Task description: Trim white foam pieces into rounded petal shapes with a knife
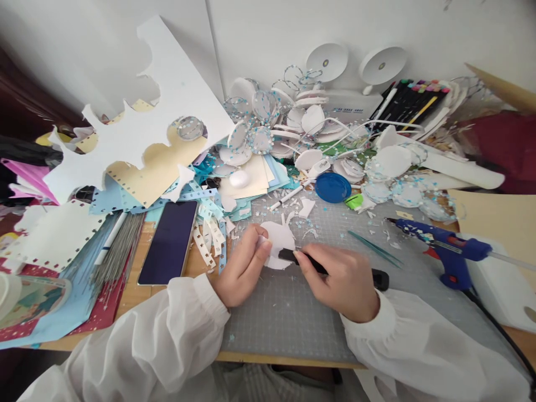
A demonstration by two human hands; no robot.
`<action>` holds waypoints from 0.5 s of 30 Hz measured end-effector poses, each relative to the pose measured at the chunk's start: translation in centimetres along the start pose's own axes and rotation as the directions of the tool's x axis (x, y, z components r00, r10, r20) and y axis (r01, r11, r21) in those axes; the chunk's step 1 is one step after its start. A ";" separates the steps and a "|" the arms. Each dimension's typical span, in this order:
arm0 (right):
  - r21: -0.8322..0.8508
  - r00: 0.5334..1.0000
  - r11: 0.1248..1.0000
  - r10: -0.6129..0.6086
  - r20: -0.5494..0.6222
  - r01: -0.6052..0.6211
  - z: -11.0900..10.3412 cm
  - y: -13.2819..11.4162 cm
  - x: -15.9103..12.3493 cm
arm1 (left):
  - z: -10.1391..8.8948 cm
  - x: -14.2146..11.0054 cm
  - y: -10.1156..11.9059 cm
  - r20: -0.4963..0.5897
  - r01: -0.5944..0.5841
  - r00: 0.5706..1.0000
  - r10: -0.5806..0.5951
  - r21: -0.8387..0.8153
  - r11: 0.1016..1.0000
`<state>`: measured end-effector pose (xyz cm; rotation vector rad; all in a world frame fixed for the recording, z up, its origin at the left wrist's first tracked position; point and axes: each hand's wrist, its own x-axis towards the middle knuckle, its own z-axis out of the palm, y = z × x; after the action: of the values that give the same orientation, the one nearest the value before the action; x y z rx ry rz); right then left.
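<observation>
My left hand (247, 262) pinches the left edge of a round white foam piece (278, 231), with its fingertips closed on it just above the grey cutting mat (285, 329). In my right hand (341, 276) is a black utility knife (312, 261), its front end against the right side of the white piece. The knife's tail sticks out behind my right hand. Whether the blade is in the foam cannot be made out. Small white offcuts (307, 207) lie on the mat beyond the piece, near a white pen (287, 197).
A blue glue gun (450, 245) and teal tweezers (372, 247) lie to the right. On the left are a phone (168, 243), a bundle of wires (115, 254) and a large cut foam sheet (167, 106). White discs with beaded wire (262, 109) and a blue lid (333, 187) crowd the back.
</observation>
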<state>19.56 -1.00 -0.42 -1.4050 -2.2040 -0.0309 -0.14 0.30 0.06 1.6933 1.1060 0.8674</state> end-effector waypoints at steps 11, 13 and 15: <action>0.105 0.958 0.953 0.287 -0.015 -0.284 -0.8 1.1 0.3 | -0.2 0.6 -1.6 -0.165 0.036 0.984 -0.072 -0.213 0.976; 0.196 0.920 0.899 0.391 0.038 -0.391 -1.0 1.5 0.5 | -0.3 0.6 -1.5 -0.129 0.003 0.991 -0.034 -0.237 0.972; 0.241 0.891 0.860 0.452 0.048 -0.449 -1.1 1.9 0.7 | -0.3 0.6 -1.3 -0.105 -0.035 0.994 0.011 -0.222 0.975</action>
<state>21.38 0.16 0.37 -1.7283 -1.7427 0.3879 -0.59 1.16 -0.96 1.4919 1.0168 1.0629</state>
